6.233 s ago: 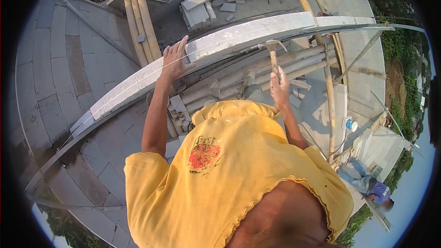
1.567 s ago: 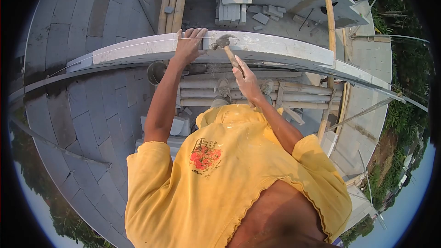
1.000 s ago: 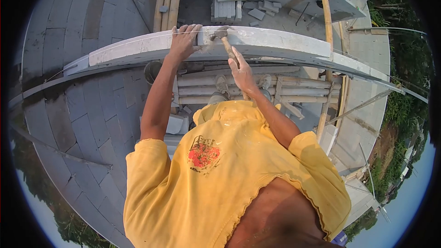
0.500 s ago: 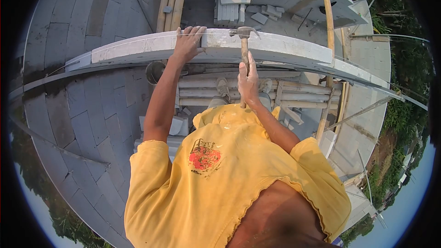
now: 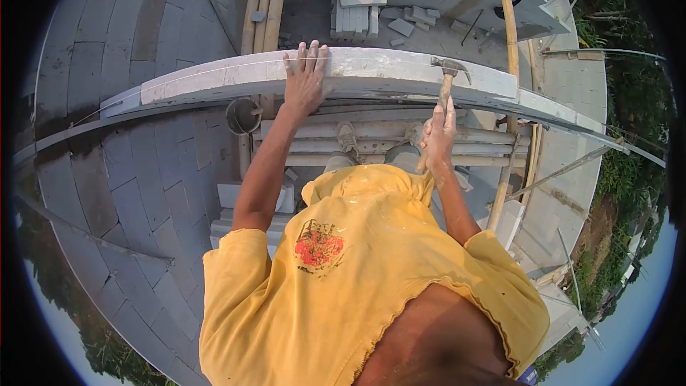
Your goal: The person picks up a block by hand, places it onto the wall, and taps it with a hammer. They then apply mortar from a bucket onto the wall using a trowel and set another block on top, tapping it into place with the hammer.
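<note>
My left hand (image 5: 306, 86) lies on the top and near face of a pale block wall (image 5: 221, 75), its fingers a little apart and nothing in them. Wrapped around the wooden handle of a claw hammer (image 5: 447, 86) is my right hand (image 5: 439, 136), to the right of the left one. The hammer's metal head is over the top of the wall's right part. A thin white string (image 5: 193, 69) runs along the wall and passes by my left hand.
A dark bucket (image 5: 244, 116) hangs or stands below the wall at left. Bamboo poles (image 5: 511, 28) rise at right, with more poles (image 5: 266, 7) at upper left. Stacked blocks (image 5: 354, 18) lie beyond the wall. My shoes (image 5: 347, 137) are near horizontal bamboo (image 5: 314, 144).
My right hand and the hammer have moved right along the wall. My left hand has shifted slightly right, still on the wall.
</note>
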The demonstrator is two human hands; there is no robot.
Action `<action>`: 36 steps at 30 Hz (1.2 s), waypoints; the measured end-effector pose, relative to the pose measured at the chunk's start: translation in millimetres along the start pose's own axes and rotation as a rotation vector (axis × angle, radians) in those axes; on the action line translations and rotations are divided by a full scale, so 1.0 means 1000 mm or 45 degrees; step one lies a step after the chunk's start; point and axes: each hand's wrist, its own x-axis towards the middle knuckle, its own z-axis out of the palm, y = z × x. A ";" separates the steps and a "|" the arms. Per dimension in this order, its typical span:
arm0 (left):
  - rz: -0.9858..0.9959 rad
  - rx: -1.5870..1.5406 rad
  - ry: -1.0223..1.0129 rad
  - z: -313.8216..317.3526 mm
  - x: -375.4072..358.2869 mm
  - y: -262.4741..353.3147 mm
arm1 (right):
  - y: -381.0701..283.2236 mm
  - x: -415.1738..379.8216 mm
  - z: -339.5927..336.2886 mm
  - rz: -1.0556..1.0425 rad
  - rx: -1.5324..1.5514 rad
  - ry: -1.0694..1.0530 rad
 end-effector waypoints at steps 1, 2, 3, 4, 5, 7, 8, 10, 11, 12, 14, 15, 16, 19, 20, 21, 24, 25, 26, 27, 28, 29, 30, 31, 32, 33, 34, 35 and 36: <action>-0.072 -0.111 0.121 0.010 -0.002 0.029 | -0.003 -0.003 -0.007 -0.002 0.039 0.075; -0.150 -0.215 0.258 0.017 0.004 0.064 | -0.008 -0.002 -0.011 -0.016 0.079 0.141; -0.057 -0.175 0.105 -0.002 0.005 0.102 | -0.014 -0.003 -0.014 -0.066 0.114 0.180; 0.268 -0.153 0.015 0.003 0.003 0.133 | -0.019 -0.008 -0.018 -0.110 0.148 0.220; 0.687 -0.349 -0.263 0.017 0.003 0.172 | -0.026 -0.013 -0.022 -0.151 0.186 0.262; 1.022 -0.483 -0.265 0.025 -0.009 0.198 | -0.047 -0.025 -0.035 -0.221 0.143 0.352; 0.940 -0.424 0.003 0.022 -0.020 0.200 | -0.057 -0.029 -0.044 -0.254 0.127 0.418; 0.573 -0.406 0.266 0.006 -0.019 0.176 | -0.069 -0.029 -0.062 -0.265 0.011 0.484; 0.260 -0.455 0.251 -0.003 -0.015 0.141 | -0.071 -0.033 -0.073 -0.260 -0.065 0.517; 0.095 -0.350 0.299 0.008 -0.005 0.104 | -0.071 -0.033 -0.078 -0.249 -0.068 0.510; 0.120 0.052 0.088 0.011 -0.004 0.023 | -0.068 -0.029 -0.078 -0.240 -0.067 0.465; -0.033 0.112 0.124 0.006 -0.016 -0.003 | -0.064 -0.029 -0.074 -0.209 -0.065 0.491; -0.242 0.173 0.094 -0.010 -0.028 -0.025 | -0.062 -0.029 -0.074 -0.194 -0.140 0.438; -0.724 0.236 0.062 -0.037 -0.070 -0.070 | -0.042 -0.038 -0.055 -0.160 -0.276 0.291; -0.855 0.170 0.090 -0.039 -0.078 -0.074 | -0.035 -0.037 -0.045 -0.105 -0.329 0.139; -0.701 0.034 0.081 -0.042 -0.075 -0.067 | -0.022 -0.030 -0.033 -0.145 -0.450 0.026; -0.332 -0.140 0.083 -0.025 -0.048 -0.028 | 0.005 -0.014 0.023 -0.308 -0.611 -0.263; -0.315 -0.134 0.085 -0.015 -0.039 -0.018 | 0.008 -0.009 0.047 -0.369 -0.597 -0.327; -0.297 -0.129 0.090 -0.006 -0.033 -0.014 | 0.010 -0.006 0.067 -0.417 -0.573 -0.365; -0.308 -0.110 0.126 0.002 -0.033 -0.014 | 0.012 -0.006 0.084 -0.463 -0.563 -0.361; -0.324 -0.094 0.164 0.008 -0.034 -0.013 | 0.012 -0.004 0.098 -0.510 -0.556 -0.360; -0.342 -0.078 0.200 0.014 -0.035 -0.013 | 0.016 0.000 0.110 -0.517 -0.556 -0.369; -0.360 -0.080 0.210 0.017 -0.035 -0.011 | 0.024 0.005 0.118 -0.520 -0.557 -0.378; -0.375 -0.080 0.220 0.018 -0.035 -0.011 | 0.033 0.009 0.122 -0.523 -0.556 -0.385; -0.388 -0.077 0.235 0.018 -0.034 -0.010 | 0.041 0.013 0.122 -0.445 -0.544 -0.392; -0.398 -0.088 0.217 0.018 -0.035 -0.009 | 0.052 0.017 0.122 -0.364 -0.529 -0.396; -0.410 -0.098 0.207 0.018 -0.035 -0.009 | 0.057 0.018 0.123 -0.358 -0.497 -0.387; -0.430 -0.110 0.201 0.018 -0.032 -0.010 | 0.063 0.019 0.123 -0.353 -0.464 -0.378; -0.425 -0.094 0.220 0.019 -0.036 -0.009 | 0.065 0.018 0.125 -0.348 -0.431 -0.369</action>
